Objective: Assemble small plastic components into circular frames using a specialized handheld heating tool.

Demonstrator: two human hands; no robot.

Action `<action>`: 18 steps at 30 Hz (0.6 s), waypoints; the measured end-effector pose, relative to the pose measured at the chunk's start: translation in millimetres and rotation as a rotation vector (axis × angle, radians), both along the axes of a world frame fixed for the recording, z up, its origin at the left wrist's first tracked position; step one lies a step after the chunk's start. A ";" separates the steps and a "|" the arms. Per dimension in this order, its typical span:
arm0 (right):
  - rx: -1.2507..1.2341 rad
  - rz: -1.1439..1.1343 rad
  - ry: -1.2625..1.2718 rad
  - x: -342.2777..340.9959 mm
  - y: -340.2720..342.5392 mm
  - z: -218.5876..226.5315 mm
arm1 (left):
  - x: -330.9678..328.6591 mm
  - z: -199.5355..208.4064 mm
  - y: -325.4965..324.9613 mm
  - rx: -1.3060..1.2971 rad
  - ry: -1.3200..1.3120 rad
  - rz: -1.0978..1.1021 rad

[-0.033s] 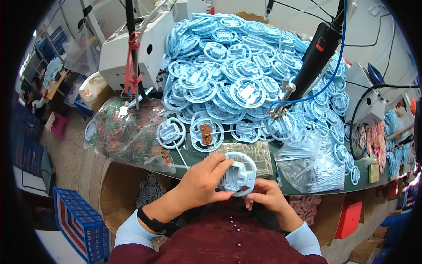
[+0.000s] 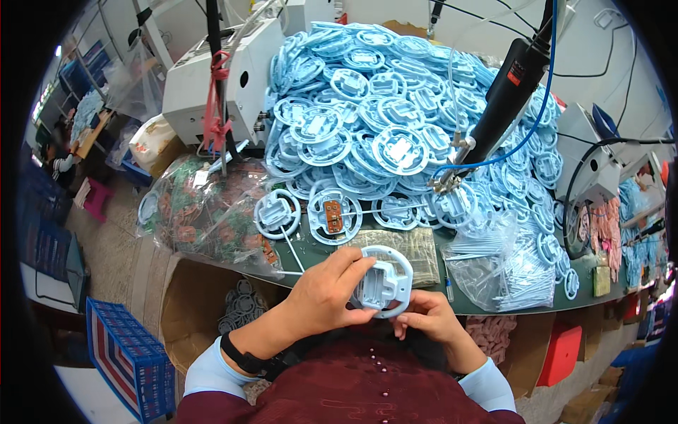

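Observation:
My left hand (image 2: 328, 290) grips a light blue plastic wheel-shaped part (image 2: 385, 279) by its left side, thumb below and fingers above. The part is tilted, with a raised frame in its middle, and hangs over the table's front edge. My right hand (image 2: 431, 318) is closed at the part's lower right rim, thumb and fingers drawn together; what they hold, if anything, is hidden. Just beyond on the table lie a matching part with an orange circuit board (image 2: 332, 216) in it and another wheel part (image 2: 277, 213) with a white stick (image 2: 292, 251) pointing toward me.
A high heap of light blue wheel parts (image 2: 399, 150) fills the table's back. A black tool (image 2: 498, 102) on a stand hangs before it. Bagged circuit boards (image 2: 205, 212) lie left, bagged white sticks (image 2: 519, 272) right. A cardboard box (image 2: 185, 311) stands below the edge.

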State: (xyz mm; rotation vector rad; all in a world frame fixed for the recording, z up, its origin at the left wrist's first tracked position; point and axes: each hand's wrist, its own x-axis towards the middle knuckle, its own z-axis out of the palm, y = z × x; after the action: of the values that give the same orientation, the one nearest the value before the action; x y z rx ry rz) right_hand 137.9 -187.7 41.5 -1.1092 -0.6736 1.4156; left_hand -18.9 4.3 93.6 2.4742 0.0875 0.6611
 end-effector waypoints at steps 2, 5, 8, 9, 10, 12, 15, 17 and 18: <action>0.014 -0.015 0.003 -5.3 0.1 -0.4 | -3.5 3.5 -3.1 0.008 -0.001 0.029; 0.063 -0.081 -0.020 -15.3 2.3 1.9 | -5.5 4.2 -4.5 -0.025 0.009 0.051; 0.101 -0.151 -0.008 -20.8 4.2 1.7 | -9.0 -1.4 -6.2 -0.097 0.031 0.060; 0.089 -0.142 0.013 -21.3 4.1 1.8 | -10.6 -4.2 -7.4 -0.114 0.054 0.066; 0.077 -0.134 0.034 -21.9 4.1 1.5 | -12.0 -5.8 -8.2 -0.132 0.077 0.072; 0.066 -0.124 0.057 -23.2 4.2 -2.8 | -14.0 -6.2 -9.4 -0.105 0.088 0.087; 0.005 -0.111 0.100 -26.4 5.3 -0.9 | -15.0 -8.3 -10.1 -0.058 0.116 0.111; -0.043 -0.107 0.121 -26.8 6.9 0.9 | -15.2 -10.2 -9.4 -0.038 0.132 0.121; -0.050 -0.105 0.111 -26.5 7.5 1.1 | -15.5 -11.0 -9.1 -0.040 0.119 0.123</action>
State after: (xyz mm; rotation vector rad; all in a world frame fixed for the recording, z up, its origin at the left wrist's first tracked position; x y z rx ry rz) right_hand 111.3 -180.2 42.7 -1.0804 -0.4961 1.3989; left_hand -34.4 -4.7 82.5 2.4826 0.2979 0.5568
